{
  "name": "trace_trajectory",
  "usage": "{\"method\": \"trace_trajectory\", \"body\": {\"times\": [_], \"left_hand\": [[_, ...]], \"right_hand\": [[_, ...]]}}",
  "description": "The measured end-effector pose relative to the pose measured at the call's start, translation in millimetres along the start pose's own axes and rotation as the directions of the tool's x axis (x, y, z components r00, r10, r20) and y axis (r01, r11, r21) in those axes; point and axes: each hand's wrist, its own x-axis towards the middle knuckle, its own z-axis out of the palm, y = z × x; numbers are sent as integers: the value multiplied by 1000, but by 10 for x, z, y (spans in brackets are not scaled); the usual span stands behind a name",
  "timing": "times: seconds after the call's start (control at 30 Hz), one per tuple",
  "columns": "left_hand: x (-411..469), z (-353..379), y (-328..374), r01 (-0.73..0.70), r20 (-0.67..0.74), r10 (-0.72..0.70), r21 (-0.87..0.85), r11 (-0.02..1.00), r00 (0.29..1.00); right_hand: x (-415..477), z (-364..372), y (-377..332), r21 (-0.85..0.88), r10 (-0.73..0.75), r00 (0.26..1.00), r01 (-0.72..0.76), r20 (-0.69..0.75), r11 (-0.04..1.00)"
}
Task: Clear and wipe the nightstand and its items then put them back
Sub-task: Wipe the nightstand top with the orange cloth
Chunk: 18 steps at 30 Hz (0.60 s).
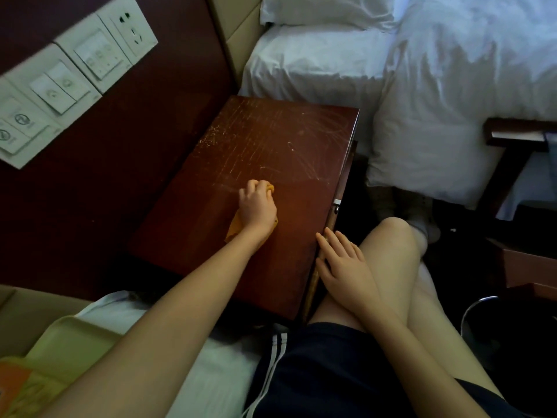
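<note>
Wiping under way, centre frame.
Left hand (257,206) grips the cloth (234,227), right hand (343,260) lies flat-fingered on the nightstand (229,267) edge; short strokes could miss the upper streaks (316,137).

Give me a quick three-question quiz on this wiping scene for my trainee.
1. Which hand grips the cloth? A) left B) right C) both
2. True or false: the right hand lies with fingers straight at the nightstand's front edge.
3. Fill in: the tray at lower left sits on the ____, not on the nightstand.

Key: 1 A, the left hand. 2 true. 3 bed.
</note>
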Motion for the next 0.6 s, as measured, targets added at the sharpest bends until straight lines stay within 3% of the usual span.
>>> {"method": "trace_trajectory", "body": {"times": [0.1,0.23,0.3,0.43,0.6], "left_hand": [[-133,19,49,-193,77,195,-31,981,978],[-383,-129,-222,-441,159,445,-59,895,881],[-439,-199,-427,-397,112,400,-42,917,910],[-262,-253,-588,-128,4,128,-8,992,992],[34,-158,-299,77,-46,-77,-1,997,996]], "right_hand": [[6,-4,-22,-18,-7,1000,7,10,1000],[28,2,-35,-26,-14,999,15,36,1000],[29,5,-36,-28,-12,999,13,39,1000],[27,15,-27,-25,2,1000,-2,12,1000],[15,34,-17,-10,7,1000,-7,-9,1000]]}}
